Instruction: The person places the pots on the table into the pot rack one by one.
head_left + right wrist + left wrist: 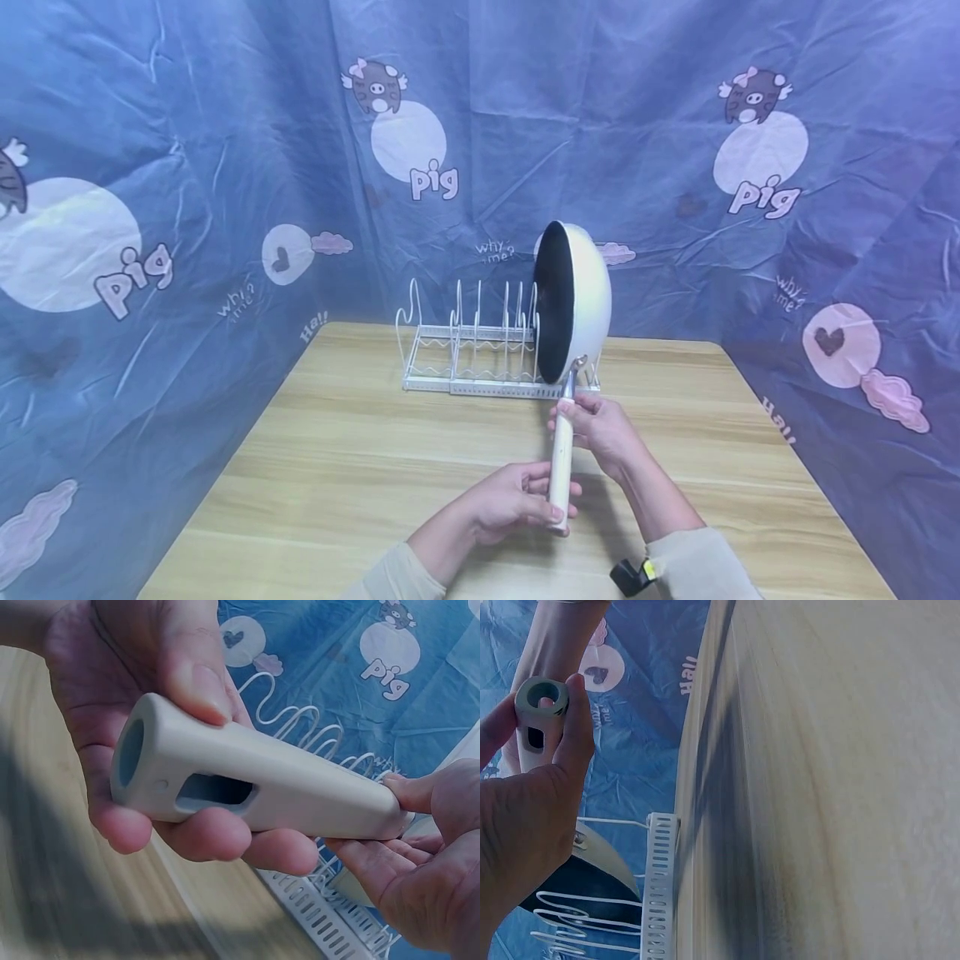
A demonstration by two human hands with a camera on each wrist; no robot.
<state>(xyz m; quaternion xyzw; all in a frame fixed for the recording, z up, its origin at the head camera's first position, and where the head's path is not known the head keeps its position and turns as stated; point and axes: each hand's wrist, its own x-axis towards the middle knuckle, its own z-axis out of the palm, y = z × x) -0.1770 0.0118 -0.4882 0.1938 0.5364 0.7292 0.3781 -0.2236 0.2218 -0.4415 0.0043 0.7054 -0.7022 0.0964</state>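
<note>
Fingers (214, 834) of both hands are clamped on one white handle (561, 467): my left hand (510, 504) holds its near end between thumb and fingers, and my right hand (603, 429) pinches its far end from the right. Around me hangs a blue curtain (637, 150) printed with pigs, and below it spreads a wood-grain tabletop (337, 458). Toward the far side stands a white wire rack (495, 390), its long base running left to right. The frying pan (592, 292) is at the rack's right end, up on edge, its black inside turned left and its white outside turned right. I cannot tell whether its lower rim rests on the rack or hangs just off it. What matters most, I judge, is this line: the pan lies on the far side of my fingers, and the handle's long axis runs near to far, across the rack's length. My right hand is nearer the pan. A short metal neck (570, 383) joins handle to pan just beyond my right fingers. Near the handle's close end, a slot (217, 790) is cut in its side, with a round hole (131, 754) at the tip.
</note>
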